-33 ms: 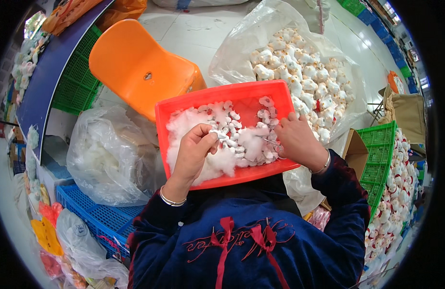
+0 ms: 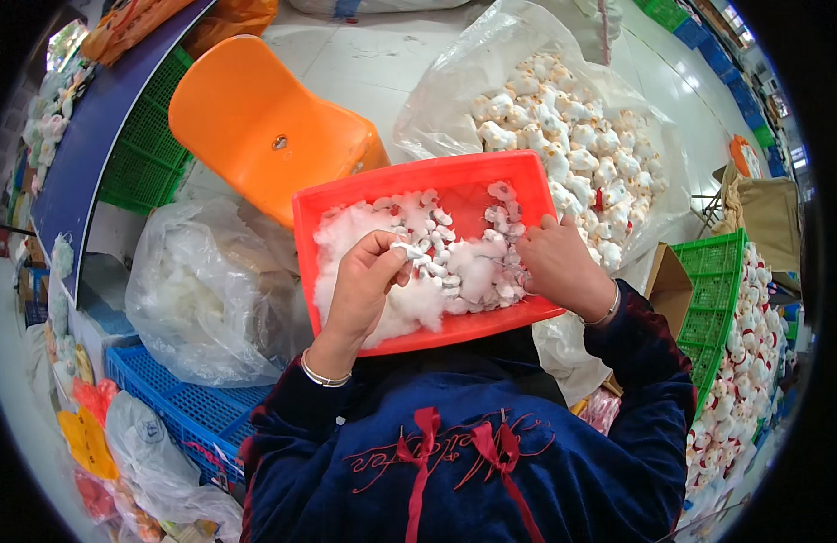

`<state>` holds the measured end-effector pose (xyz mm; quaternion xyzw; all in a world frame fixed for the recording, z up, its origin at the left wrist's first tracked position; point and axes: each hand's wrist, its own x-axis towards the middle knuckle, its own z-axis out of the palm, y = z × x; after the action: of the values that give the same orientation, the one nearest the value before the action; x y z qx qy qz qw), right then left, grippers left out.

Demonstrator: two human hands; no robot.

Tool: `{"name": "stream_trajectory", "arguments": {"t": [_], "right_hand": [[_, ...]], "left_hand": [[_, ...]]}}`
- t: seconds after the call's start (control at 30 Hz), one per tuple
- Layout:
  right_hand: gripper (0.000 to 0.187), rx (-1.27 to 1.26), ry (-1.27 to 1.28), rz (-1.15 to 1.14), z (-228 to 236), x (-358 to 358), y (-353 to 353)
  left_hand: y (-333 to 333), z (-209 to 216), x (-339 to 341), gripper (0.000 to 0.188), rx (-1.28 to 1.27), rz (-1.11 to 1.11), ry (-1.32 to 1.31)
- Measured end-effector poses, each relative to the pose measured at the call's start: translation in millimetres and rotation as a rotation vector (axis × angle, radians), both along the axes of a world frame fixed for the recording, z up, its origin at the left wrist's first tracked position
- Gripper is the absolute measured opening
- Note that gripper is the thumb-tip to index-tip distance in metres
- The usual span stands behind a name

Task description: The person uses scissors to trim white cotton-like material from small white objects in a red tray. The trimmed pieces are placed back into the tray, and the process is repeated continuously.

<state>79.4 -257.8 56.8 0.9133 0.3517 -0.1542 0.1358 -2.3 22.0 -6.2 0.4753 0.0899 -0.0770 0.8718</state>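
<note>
A red plastic tub point(image 2: 418, 174) sits before me, holding fluffy white stuffing point(image 2: 359, 237) and several small white fabric pieces point(image 2: 502, 214). Over its middle, my left hand point(image 2: 368, 276) pinches one small white fabric piece point(image 2: 403, 249) between thumb and fingers. My right hand point(image 2: 568, 269) is closed at the tub's right side, fingers curled down beside the stuffing. It grips a thin metal tool, mostly hidden under the fingers and hard to make out now.
Beyond the tub lies a clear plastic bag point(image 2: 436, 95) full of white stuffed pieces point(image 2: 581, 158). An orange chair point(image 2: 246, 118) stands far left, above a plastic bag of stuffing point(image 2: 201, 299) and a blue crate point(image 2: 178, 398). A green crate point(image 2: 708, 294) is at right.
Both hands keep nearly the same place and grip. The thin metal tool by my right fingers, plainer a moment before, shows less now.
</note>
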Motion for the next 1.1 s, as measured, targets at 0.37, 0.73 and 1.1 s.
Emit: {"name": "stream_trajectory", "arguments": {"t": [0.37, 0.73, 1.1], "right_hand": [[0.028, 0.863, 0.577, 0.015, 37.4, -10.5, 20.7], [0.054, 0.798, 0.415, -0.009, 43.2, -16.8, 12.4], [0.04, 0.637, 0.378, 0.02, 20.0, -28.2, 36.9]], "left_hand": [[-30.5, 31.6, 18.6, 0.023, -0.367, 0.185, -0.076], [-4.3, 23.4, 28.8, 0.014, -0.276, 0.367, -0.05], [-13.0, 35.8, 26.1, 0.011, -0.333, 0.368, -0.064]]}}
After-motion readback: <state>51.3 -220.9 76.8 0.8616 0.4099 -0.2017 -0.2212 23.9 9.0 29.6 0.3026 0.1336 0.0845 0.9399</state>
